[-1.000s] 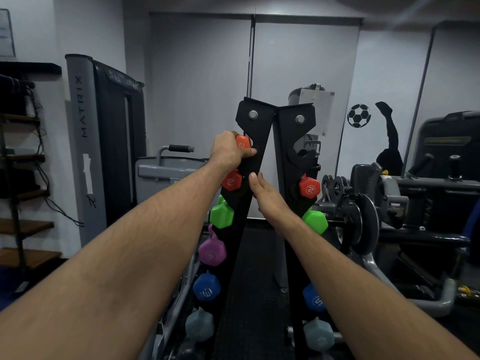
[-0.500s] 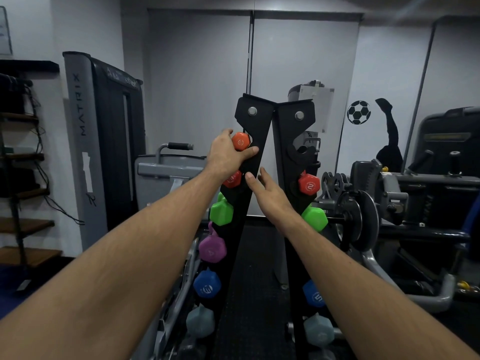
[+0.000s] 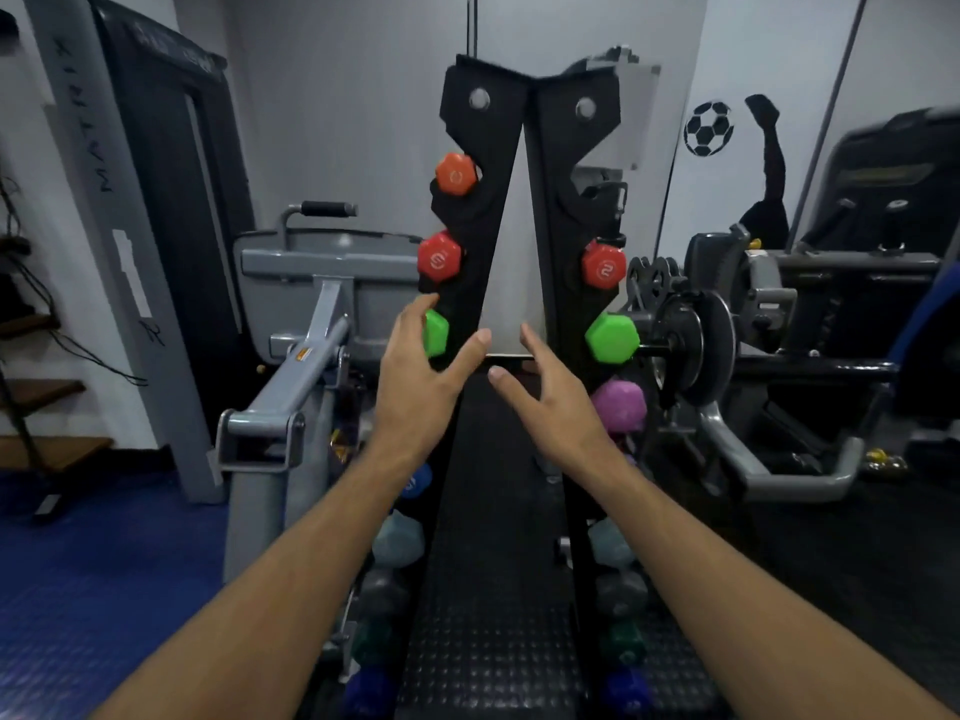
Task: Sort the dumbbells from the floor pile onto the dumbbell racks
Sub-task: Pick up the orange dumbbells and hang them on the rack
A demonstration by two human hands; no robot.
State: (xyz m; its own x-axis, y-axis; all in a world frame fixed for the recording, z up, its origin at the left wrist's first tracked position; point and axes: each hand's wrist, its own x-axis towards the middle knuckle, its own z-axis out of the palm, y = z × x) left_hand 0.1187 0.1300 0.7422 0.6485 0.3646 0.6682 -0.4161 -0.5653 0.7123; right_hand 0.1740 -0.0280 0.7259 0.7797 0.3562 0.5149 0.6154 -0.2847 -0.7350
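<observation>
Both hands are empty, fingers loosely spread: the left hand is in front of a green dumbbell, the right hand is between the two uprights of the rack. The orange dumbbell sits in the top left slot. These small ones look light, hard and rather smooth; I think the thin middle handle is the best grip.

place: gym | cues: dumbbell rack, weight machine, rubber flooring
</observation>
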